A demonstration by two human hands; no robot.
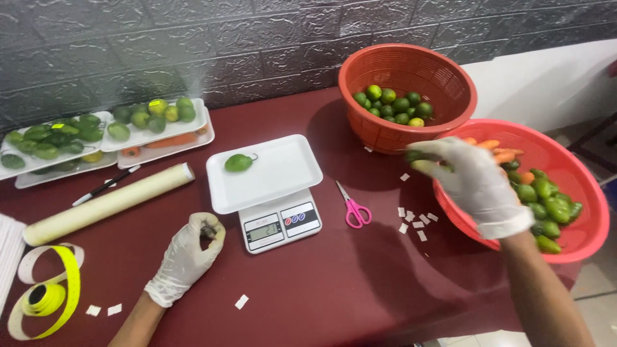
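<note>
My right hand (475, 183), in a white glove, hovers over the near rim of a red basket (581, 241) of green and orange peppers (543, 199). Its fingertips are closed on a small green pepper (416, 156). My left hand (186, 257), also gloved, rests on the dark red table (334, 289) with its fingers curled in; a small dark spot shows at the fingertips, but I cannot tell what it is. Between the hands stands a white digital scale (279, 226) carrying a white foam tray (283, 170) with one green pepper (238, 162) on it.
A second red basket (443, 80) of limes sits at the back. Pink scissors (355, 210) and white paper bits lie right of the scale. On the left are a cling-film roll (109, 202), a pen (106, 186), yellow label tape (54, 292) and filled foam trays (160, 132).
</note>
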